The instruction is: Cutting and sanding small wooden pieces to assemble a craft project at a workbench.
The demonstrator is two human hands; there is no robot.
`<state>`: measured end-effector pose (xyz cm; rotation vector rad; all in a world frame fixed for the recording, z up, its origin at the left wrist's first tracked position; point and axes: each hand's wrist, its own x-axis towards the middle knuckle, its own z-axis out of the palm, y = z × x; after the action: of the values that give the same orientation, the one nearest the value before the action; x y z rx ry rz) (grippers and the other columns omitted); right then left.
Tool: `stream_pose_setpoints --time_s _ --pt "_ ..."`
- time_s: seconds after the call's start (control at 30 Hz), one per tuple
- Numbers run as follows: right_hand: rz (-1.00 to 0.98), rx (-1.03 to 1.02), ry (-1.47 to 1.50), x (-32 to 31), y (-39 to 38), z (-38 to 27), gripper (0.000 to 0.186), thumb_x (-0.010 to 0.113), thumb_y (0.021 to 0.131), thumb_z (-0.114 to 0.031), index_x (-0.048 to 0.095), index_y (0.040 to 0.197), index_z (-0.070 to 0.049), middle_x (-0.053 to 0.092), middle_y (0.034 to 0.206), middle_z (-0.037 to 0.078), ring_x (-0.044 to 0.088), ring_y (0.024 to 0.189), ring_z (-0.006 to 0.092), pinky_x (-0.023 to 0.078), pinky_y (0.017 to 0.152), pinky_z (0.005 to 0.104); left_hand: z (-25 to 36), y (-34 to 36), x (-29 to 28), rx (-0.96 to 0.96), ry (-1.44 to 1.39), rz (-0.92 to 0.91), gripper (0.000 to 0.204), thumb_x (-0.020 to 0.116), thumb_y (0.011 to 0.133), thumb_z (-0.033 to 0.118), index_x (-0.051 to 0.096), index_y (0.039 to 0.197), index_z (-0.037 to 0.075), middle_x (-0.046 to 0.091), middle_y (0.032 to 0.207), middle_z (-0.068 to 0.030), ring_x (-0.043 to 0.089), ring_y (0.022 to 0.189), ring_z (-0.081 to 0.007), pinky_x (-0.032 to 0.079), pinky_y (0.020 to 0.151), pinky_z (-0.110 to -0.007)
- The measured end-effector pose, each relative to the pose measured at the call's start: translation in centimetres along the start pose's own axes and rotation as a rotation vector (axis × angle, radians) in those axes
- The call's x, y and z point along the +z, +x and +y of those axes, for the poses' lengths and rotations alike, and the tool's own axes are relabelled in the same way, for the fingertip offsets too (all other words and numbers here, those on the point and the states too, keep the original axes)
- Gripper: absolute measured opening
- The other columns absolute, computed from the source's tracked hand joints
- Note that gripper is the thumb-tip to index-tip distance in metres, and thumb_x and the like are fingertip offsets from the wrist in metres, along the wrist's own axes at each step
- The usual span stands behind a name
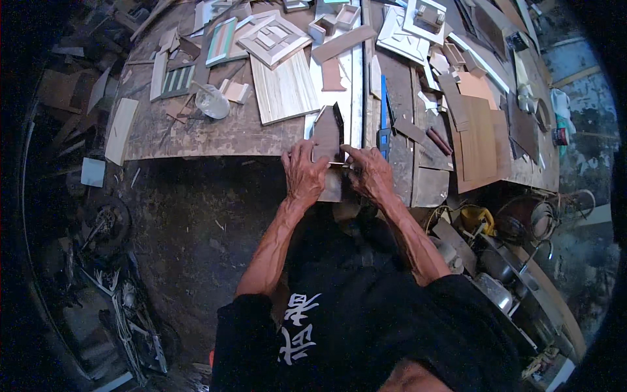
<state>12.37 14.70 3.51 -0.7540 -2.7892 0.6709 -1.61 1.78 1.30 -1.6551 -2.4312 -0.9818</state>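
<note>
On the bench [215, 138], left hand [304, 175] holds brown board [326, 136]; right hand's [371, 172] grip is unclear.

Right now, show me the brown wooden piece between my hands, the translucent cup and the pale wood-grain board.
Brown wooden piece [326, 136]: head view, middle of its flat face.
Translucent cup [215, 106]: head view, on its side wall.
Pale wood-grain board [285, 92]: head view, uncovered part of its face.

Wooden panels [285, 88] on workbench [215, 138]
</note>
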Motion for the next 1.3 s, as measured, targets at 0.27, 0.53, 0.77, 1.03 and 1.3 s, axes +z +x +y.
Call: stream_pose_setpoints --time_s 0.27,0.53,0.77,1.03,1.3 --pt "0.035 0.026 0.139 -1.0 -0.1 -1.1 0.068 0.070 0.070 -0.009 0.046 0.133 -0.017 0.062 0.096 0.004 0.054 0.086 0.0271 0.047 0.074 0.0389 -0.3 -1.0 -0.7 -0.186 -0.097 -0.046 0.062 0.073 0.069 0.017 0.050 0.126 0.008 0.046 0.124 -0.0158 0.044 0.113 -0.0358 0.035 0.089 -0.049" --pt "-0.001 -0.034 0.114 0.2 1.1 -2.4 0.071 0.071 0.071 -0.010 0.040 0.135 -0.012 0.065 0.096 0.003 0.055 0.087 0.0254 0.049 0.073 0.0379 -1.1 -1.0 -1.3 -0.196 -0.170 -0.131 0.062 0.069 0.070 0.006 0.047 0.128 0.005 0.049 0.112 -0.0159 0.051 0.103 -0.0348 0.046 0.086 -0.042" --pt "0.068 -0.023 0.127 1.9 1.0 -1.8 0.067 0.069 0.071 -0.005 0.043 0.133 -0.012 0.065 0.090 0.003 0.058 0.081 0.0244 0.049 0.069 0.0376 -2.2 -0.5 -0.9 -0.091 -0.196 -0.106 0.045 0.067 0.073 0.004 0.057 0.116 0.006 0.056 0.103 -0.0132 0.054 0.096 -0.0331 0.047 0.083 -0.042" --pt "0.105 0.014 0.140 2.1 1.2 -2.0 0.068 0.071 0.071 -0.004 0.044 0.133 -0.012 0.065 0.089 0.004 0.060 0.079 0.0235 0.050 0.067 0.0365 -2.9 -0.2 -0.7 -0.015 -0.217 -0.055 0.037 0.066 0.074 0.005 0.060 0.111 0.003 0.059 0.101 -0.0139 0.055 0.094 -0.0334 0.046 0.083 -0.042" --pt "0.116 -0.022 0.126 2.8 1.1 -1.0 0.072 0.071 0.070 -0.002 0.042 0.134 -0.011 0.065 0.090 0.002 0.059 0.081 0.0241 0.050 0.069 0.0365 -3.1 0.0 -0.7 -0.006 -0.208 -0.106 0.039 0.068 0.074 0.007 0.060 0.111 0.002 0.060 0.106 -0.0162 0.056 0.099 -0.0357 0.047 0.087 -0.042"
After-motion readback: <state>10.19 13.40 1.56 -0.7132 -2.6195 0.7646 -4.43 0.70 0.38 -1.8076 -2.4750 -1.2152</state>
